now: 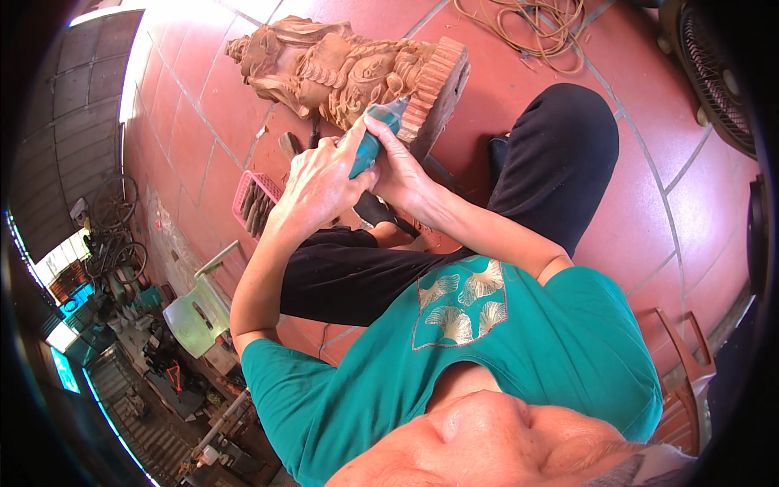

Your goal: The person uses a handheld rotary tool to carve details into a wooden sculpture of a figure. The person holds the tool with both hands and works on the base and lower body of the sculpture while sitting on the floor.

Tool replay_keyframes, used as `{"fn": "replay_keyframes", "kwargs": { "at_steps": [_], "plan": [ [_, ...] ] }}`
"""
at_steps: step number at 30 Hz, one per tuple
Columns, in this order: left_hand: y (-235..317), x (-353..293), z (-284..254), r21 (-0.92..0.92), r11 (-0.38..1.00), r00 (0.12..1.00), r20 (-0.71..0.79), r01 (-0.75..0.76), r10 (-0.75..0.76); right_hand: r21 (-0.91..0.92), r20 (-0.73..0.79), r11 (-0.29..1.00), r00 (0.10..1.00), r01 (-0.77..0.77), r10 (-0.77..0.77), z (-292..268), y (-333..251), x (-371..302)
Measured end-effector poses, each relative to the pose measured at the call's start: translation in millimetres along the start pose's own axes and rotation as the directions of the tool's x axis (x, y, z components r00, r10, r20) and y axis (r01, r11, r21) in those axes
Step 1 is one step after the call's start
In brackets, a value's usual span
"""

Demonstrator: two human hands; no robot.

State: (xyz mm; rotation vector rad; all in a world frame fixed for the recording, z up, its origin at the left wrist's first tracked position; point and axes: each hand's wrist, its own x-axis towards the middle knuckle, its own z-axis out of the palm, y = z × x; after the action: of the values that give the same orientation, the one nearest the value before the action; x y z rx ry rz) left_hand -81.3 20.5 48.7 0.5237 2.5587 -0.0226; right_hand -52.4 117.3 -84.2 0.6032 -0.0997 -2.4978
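Note:
A carved wooden statue (341, 69) with a ridged base lies on its side on the floor in front of me. My left hand (318, 180) and my right hand (396, 166) are both closed around a teal handheld rotary grinder (367, 154). Its narrow front end points up and right, at the statue's lower part beside the base. Whether the tip touches the wood, I cannot tell. My fingers hide much of the grinder's body. Just left of my left hand, a pink plastic basket (243, 197) holds several dark, stick-like pieces.
A coiled tan cord (545, 34) lies on the red tile floor (560, 61) beyond my bent knee. A fan (714, 81) stands at far right, a brown plastic chair (690, 377) behind it. Leftward are a pale green chair (195, 318), bicycles (114, 207) and clutter.

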Motion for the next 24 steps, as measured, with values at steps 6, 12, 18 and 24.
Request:
{"fn": "replay_keyframes", "kwargs": {
  "at_steps": [6,12,18,24],
  "plan": [
    [-1,0,2,-0.024,1.000,1.000,-0.011,-0.003,0.002,-0.005,0.011,1.000,1.000,-0.018,0.018,-3,1,4],
    [-2,-2,3,-0.016,1.000,0.999,-0.043,-0.024,0.023,-0.011,0.014,1.000,1.000,-0.008,0.008,3,0,-1],
    [3,-1,-2,0.001,1.000,1.000,-0.001,0.001,-0.001,-0.008,0.005,1.000,1.000,-0.002,0.002,2,0,-2],
    [0,-1,4,-0.004,1.000,0.999,-0.021,-0.025,0.025,-0.017,-0.022,1.000,1.000,0.011,-0.011,3,-2,-6]
  ]
}}
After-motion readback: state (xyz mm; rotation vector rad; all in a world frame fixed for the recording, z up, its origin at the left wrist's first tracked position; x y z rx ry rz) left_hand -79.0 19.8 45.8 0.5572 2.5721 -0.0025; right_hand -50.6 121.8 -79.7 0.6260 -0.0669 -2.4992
